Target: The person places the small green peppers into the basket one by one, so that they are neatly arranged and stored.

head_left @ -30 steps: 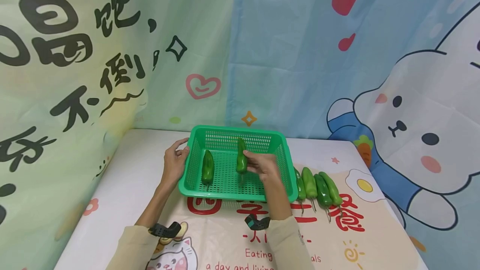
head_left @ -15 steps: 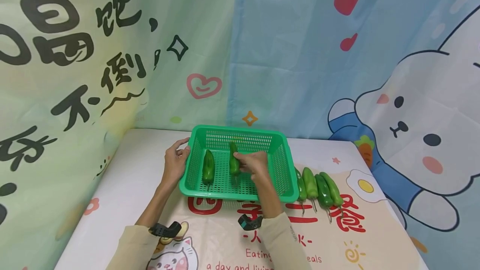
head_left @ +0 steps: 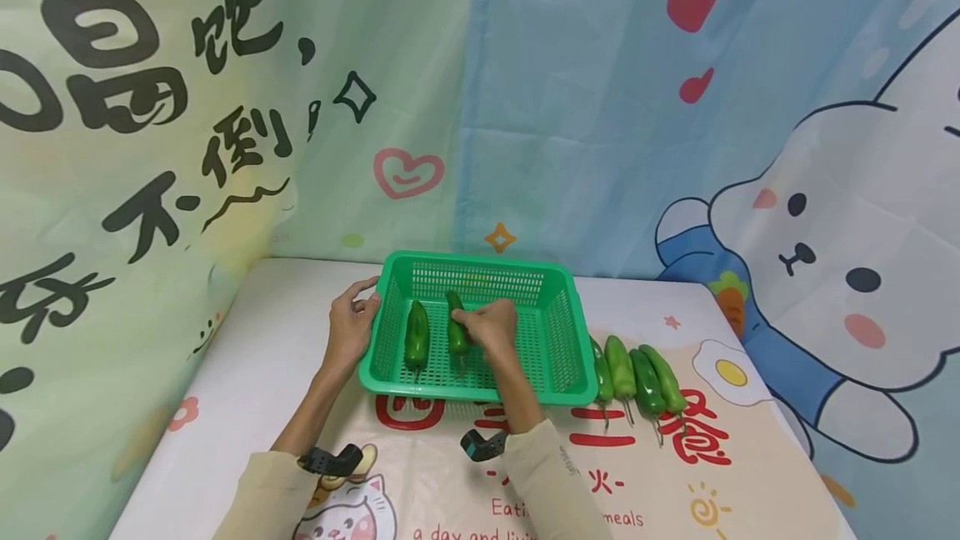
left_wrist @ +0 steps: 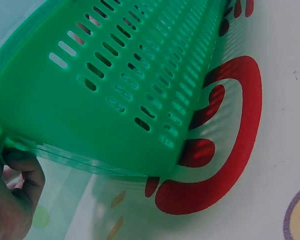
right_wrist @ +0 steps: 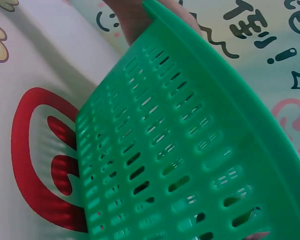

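Observation:
A green plastic basket (head_left: 435, 392) with slotted walls stands on the table. My left hand (head_left: 351, 327) grips its left end; in the left wrist view the thumb and fingers (left_wrist: 32, 172) curl at the rim. Inside the basket, my right hand (head_left: 491, 327) pinches a green pepper (head_left: 456, 338) near its middle, stem toward me. To the left of that lies another green pepper (head_left: 417, 336), also stem toward me. In the right wrist view the basket wall (right_wrist: 155, 130) hides the right hand and most of the held pepper.
Several green peppers (head_left: 619, 367) lie in a row just right of the basket, stems pointing toward me. A printed cloth (head_left: 675, 490) covers the table. Behind the table hangs a printed curtain (head_left: 555, 148), close to the basket's far side.
My right hand has moved left inside the basket with the pepper, bringing it close beside the one lying there. The left hand and the basket have stayed in place.

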`<state>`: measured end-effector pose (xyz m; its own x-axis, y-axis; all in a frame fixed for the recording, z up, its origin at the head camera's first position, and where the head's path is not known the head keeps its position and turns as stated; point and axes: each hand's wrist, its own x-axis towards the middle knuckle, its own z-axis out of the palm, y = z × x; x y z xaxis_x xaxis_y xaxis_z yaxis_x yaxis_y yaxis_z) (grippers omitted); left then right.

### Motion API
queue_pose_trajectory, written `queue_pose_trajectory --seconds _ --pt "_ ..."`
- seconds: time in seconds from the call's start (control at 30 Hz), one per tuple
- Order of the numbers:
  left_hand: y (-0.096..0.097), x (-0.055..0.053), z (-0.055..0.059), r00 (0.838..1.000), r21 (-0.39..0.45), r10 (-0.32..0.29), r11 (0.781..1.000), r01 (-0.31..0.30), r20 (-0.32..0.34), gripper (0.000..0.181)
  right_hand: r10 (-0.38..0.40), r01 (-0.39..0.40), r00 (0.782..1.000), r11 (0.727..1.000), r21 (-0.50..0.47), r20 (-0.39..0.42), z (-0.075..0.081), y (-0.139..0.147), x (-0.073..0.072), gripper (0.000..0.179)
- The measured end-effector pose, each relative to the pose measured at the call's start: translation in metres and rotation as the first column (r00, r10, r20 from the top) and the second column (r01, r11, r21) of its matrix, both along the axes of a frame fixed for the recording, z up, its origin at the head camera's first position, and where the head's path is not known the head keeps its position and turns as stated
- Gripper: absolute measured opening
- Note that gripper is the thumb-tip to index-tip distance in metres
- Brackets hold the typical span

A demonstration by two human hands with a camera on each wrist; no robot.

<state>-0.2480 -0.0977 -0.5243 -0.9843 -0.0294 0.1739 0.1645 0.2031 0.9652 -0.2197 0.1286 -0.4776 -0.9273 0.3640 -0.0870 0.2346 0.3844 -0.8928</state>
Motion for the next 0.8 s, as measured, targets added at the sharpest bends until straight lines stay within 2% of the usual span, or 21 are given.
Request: queue_pose_trajectory --seconds 0.2,0.43,0.53,0.67,0.8 --pt "-0.001 -0.001 -0.002 1.0 0.004 0.004 1.0 -0.004 -0.006 0.039 0.048 -0.048 0.999 0.994 0.096 -0.003 -0.001 -0.008 -0.001 0.026" --pt "-0.001 0.001 -0.001 1.0 0.004 -0.006 1.0 0.006 -0.006 0.04 0.128 -0.134 0.991 0.976 0.174 0.045 0.0 -0.014 -0.005 0.054" --pt "-0.001 0.001 -0.001 1.0 0.001 -0.003 1.0 0.003 -0.009 0.039 0.138 -0.151 0.988 0.967 0.204 0.075 0.002 -0.017 -0.01 0.05" --pt "0.0 0.0 -0.001 1.0 0.0 -0.005 1.0 0.005 -0.01 0.039 0.159 -0.19 0.977 0.951 0.246 0.141 0.002 -0.02 -0.015 0.035" --pt "0.0 0.0 -0.001 1.0 0.008 -0.012 1.0 0.012 -0.007 0.04 0.181 -0.225 0.966 0.938 0.264 0.183 0.0 -0.024 -0.019 0.035"
